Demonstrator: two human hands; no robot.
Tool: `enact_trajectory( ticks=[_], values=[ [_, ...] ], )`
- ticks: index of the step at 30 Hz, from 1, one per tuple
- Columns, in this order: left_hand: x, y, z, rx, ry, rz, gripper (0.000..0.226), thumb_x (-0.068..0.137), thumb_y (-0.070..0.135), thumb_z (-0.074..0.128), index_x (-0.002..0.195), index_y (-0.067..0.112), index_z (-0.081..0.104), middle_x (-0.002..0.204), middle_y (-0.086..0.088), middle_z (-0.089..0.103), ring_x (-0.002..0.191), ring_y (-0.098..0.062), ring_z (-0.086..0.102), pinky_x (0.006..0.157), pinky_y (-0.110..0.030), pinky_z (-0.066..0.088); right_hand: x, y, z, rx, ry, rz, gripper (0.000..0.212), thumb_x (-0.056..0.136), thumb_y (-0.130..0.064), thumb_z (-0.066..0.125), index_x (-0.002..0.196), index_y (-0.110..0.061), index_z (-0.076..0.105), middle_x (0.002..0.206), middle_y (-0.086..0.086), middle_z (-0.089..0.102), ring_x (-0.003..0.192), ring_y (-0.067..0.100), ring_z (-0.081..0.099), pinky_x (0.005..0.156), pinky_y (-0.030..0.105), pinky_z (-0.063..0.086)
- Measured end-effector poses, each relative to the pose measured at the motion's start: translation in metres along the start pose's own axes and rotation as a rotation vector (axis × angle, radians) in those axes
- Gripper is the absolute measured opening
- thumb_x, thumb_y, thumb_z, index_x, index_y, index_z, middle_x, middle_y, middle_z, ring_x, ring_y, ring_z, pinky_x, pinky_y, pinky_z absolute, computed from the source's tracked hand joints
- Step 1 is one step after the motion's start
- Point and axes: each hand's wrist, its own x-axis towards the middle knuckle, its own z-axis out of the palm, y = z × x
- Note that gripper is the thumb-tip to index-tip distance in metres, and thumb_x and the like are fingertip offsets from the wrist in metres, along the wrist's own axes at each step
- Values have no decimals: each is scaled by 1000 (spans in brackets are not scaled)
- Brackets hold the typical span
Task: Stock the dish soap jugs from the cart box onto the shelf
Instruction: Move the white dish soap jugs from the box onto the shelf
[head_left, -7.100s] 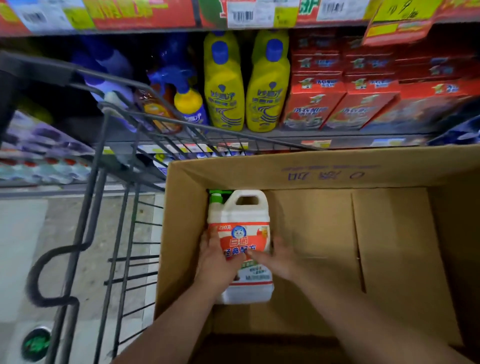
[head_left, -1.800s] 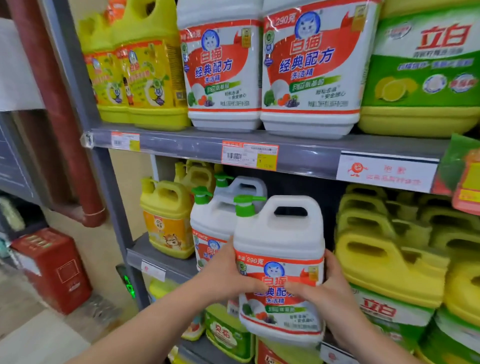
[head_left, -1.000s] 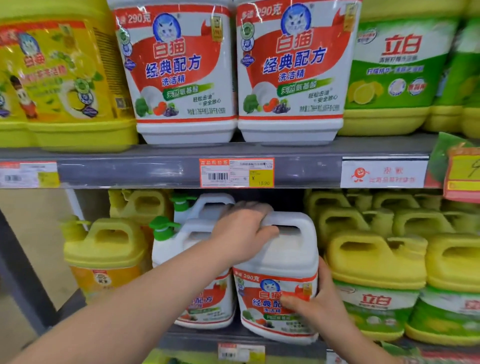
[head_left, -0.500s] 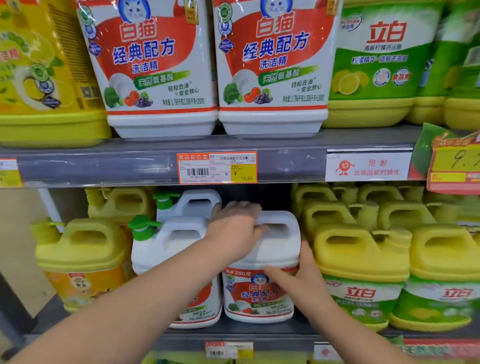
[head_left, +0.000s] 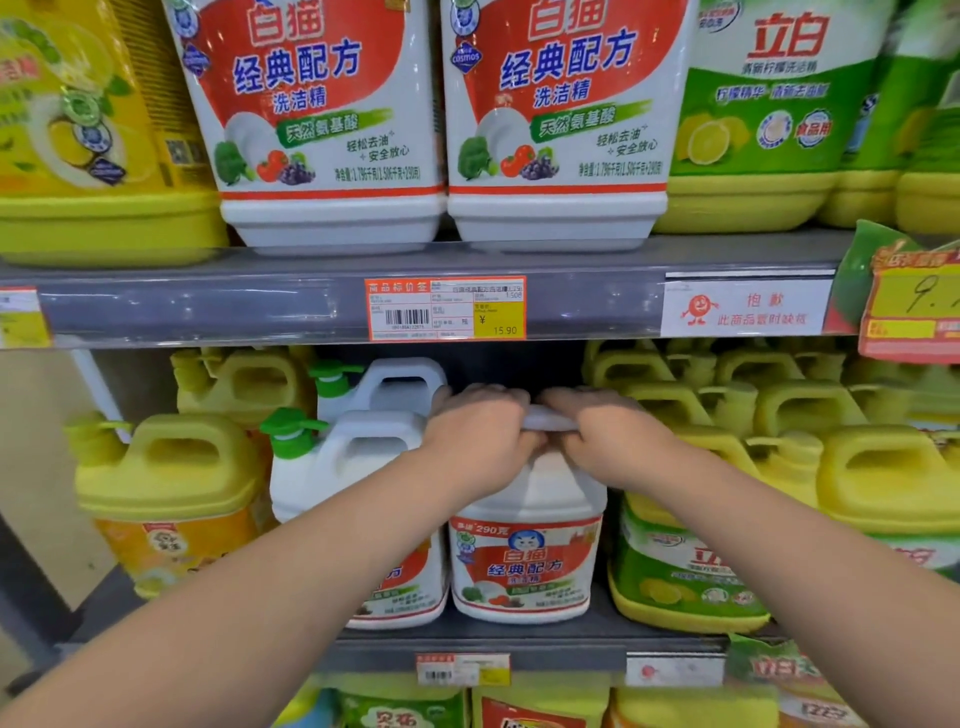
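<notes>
The shelf (head_left: 571, 657) is crammed with yellow jugs (head_left: 883, 478). The white jug (head_left: 524, 566) stands upright on it, right under both hands: left hand (head_left: 478, 441) and right hand (head_left: 608, 441) curl over its top handle (head_left: 545, 418), side by side.

Front white jug (head_left: 524, 566): white body; red-and-white label with blue characters.
Neighbouring jug (head_left: 322, 478): white body, green pump cap.
Upper-shelf jugs (head_left: 322, 130): white, red label, blue lettering, produce picture in green, red and purple.
Right-hand jugs (head_left: 685, 571): yellow, green label, red lettering.
Left jug (head_left: 166, 493): yellow top, orange label.
Shelf edge (head_left: 208, 306): grey.
Price tag (head_left: 447, 309): orange-red border, white field, yellow price patch.
</notes>
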Motion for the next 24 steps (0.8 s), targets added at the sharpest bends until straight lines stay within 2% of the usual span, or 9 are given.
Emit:
enact_trajectory(
  ticks=[5,6,8,11,14,16,20,24],
  values=[
    [-3,-1,-1,-44,-24,24,33,88,46,50,104,18,57,108,-6,61,111,-29,50,90,-40,30,-5,3,-1,-19,4,-61,23,90,-18,50,112,-20,55,113,12,61,105,30,58,80,34,48],
    [-5,-3,-1,-39,-35,35,38,88,50,49,110,20,56,114,-5,61,115,-28,48,96,-43,28,-6,3,-1,1,-1,-76,25,90,-18,50,115,-21,55,115,12,62,107,30,57,82,34,47],
    [-10,-11,-2,-14,-47,49,54,87,57,46,129,24,48,134,-2,53,129,-26,39,109,-53,16,-6,4,-2,44,-5,-92,34,90,-20,52,124,-22,54,124,11,60,115,30,54,88,33,45],
    [-24,-37,-7,5,32,27,69,85,63,43,143,25,35,148,0,40,138,-22,29,114,-54,6,-6,3,-1,16,23,-69,42,90,-29,52,132,-26,49,131,9,55,120,29,50,95,37,44],
    [-40,-68,-14,56,122,-33,75,78,69,45,138,24,42,144,0,45,135,-23,34,114,-49,13,-5,-7,2,-42,81,-108,49,86,-30,50,136,-29,44,135,3,49,123,28,48,98,39,44],
    [-49,-87,-16,100,90,-91,83,71,74,47,138,25,41,143,0,45,134,-23,35,112,-47,18,-3,-14,5,-77,76,-128,58,85,-28,48,141,-33,36,143,1,44,127,27,46,100,38,43],
    [-56,-112,-16,172,-25,-149,91,66,78,53,140,29,35,142,-2,48,130,-23,43,106,-38,27,3,-20,6,-169,52,-129,55,83,-24,44,137,-35,40,135,0,53,117,26,53,87,34,47],
    [-55,-114,-10,202,32,-130,82,64,79,53,128,29,43,132,0,55,122,-21,49,99,-35,30,5,-20,10,-236,104,-109,51,85,-25,44,135,-34,42,128,1,56,109,27,58,78,33,48]
  ],
)
